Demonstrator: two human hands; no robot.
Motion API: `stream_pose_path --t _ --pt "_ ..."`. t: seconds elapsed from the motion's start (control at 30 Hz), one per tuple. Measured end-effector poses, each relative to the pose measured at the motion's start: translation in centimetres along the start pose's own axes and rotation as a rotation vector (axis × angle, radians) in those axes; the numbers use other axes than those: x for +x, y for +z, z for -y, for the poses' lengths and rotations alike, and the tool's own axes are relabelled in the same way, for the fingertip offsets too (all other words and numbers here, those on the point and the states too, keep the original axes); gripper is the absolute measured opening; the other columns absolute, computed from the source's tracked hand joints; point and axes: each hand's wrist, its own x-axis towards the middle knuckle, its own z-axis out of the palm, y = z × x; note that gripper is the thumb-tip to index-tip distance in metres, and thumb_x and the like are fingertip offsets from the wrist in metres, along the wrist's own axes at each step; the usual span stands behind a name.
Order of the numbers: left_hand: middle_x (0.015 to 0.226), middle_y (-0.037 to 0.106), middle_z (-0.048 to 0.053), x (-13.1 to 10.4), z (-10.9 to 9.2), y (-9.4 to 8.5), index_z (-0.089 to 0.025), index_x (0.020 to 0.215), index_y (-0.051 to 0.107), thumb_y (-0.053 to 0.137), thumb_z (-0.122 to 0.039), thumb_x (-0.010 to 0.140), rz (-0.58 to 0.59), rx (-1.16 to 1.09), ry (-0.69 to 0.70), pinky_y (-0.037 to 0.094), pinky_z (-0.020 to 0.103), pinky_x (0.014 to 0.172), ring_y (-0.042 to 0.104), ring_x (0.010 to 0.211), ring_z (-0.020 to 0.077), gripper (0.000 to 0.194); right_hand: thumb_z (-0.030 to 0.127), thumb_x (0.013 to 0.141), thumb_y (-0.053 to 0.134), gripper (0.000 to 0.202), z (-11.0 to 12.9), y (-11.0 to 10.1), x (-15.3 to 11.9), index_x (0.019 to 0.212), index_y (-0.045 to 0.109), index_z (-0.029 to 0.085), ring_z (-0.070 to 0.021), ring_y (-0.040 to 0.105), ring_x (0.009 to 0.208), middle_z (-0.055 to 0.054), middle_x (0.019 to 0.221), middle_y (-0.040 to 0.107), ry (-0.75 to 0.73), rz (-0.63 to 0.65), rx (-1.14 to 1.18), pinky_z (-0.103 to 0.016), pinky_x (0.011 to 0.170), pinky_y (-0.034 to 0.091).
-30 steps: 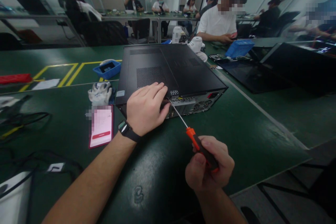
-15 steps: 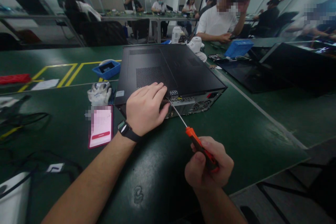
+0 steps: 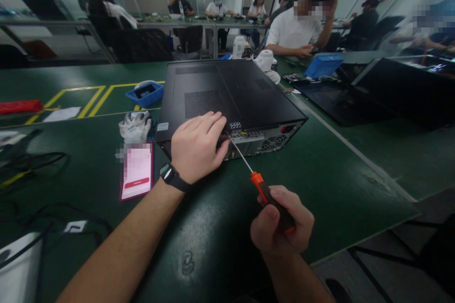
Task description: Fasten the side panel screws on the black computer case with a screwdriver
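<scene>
A black computer case (image 3: 245,90) lies flat on the green table (image 3: 341,189), its rear side with a fan grille towards me. My left hand (image 3: 199,147) rests on the case's near edge, fingers on the top and thumb bent down over the rear side. Whether the thumb pinches anything there is hidden. In my right hand (image 3: 282,220) is an orange and black screwdriver (image 3: 259,181), gripped by its handle. Its thin shaft slants up to the left, and the tip meets the rear edge of the case beside my left thumb.
Left of the case are a blue tray (image 3: 146,97), gloves (image 3: 135,127), a phone (image 3: 137,173) and black cables (image 3: 35,158). A blue box (image 3: 323,65) and dark panels (image 3: 398,90) lie right. A person (image 3: 295,28) sits across the table.
The screwdriver handle has turned slightly in my right hand, and the fingers have shifted a little to the left. My left hand and the case look unmoved.
</scene>
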Motion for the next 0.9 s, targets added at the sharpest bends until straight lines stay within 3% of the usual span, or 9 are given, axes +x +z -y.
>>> stream_pose_path --t 0.3,0.6,0.77,0.9 --pt "0.142 0.073 0.014 0.1 0.0 0.0 -0.012 0.135 0.069 0.063 -0.03 0.097 0.0 0.009 0.005 0.056 0.05 0.107 0.07 0.13 0.0344 0.042 0.027 0.098 0.058 0.033 0.2 0.3 0.2 0.128 0.064 0.015 -0.0194 0.068 0.076 -0.006 0.096 0.066 0.05 0.013 0.061 -0.038 0.061 0.062" --pt "0.142 0.073 0.014 0.0 0.0 0.0 -0.012 0.135 0.069 0.064 -0.031 0.097 -0.004 0.003 0.005 0.056 0.05 0.107 0.07 0.13 0.0343 0.042 0.018 0.097 0.062 0.03 -0.6 0.1 -0.6 0.127 0.065 0.014 -0.0157 0.069 0.07 -0.005 0.097 0.07 -0.011 -0.036 -0.025 -0.032 0.056 0.06" --pt "0.143 0.073 0.014 0.0 0.0 0.0 -0.013 0.136 0.069 0.063 -0.031 0.097 -0.001 0.001 0.004 0.056 0.051 0.108 0.07 0.131 0.0343 0.043 0.024 0.097 0.061 0.033 -0.4 0.3 -0.6 0.128 0.065 0.013 -0.02 0.071 0.076 -0.007 0.099 0.069 0.035 -0.026 0.065 -0.038 0.061 0.063" --pt "0.143 0.073 0.014 0.0 -0.1 0.0 -0.015 0.136 0.069 0.063 -0.031 0.097 0.0 0.004 -0.004 0.056 0.05 0.108 0.07 0.131 0.0338 0.042 0.02 0.092 0.063 0.035 0.1 0.4 0.0 0.127 0.065 0.014 -0.0207 0.07 0.079 -0.007 0.1 0.068 0.039 -0.007 0.106 -0.039 0.062 0.063"
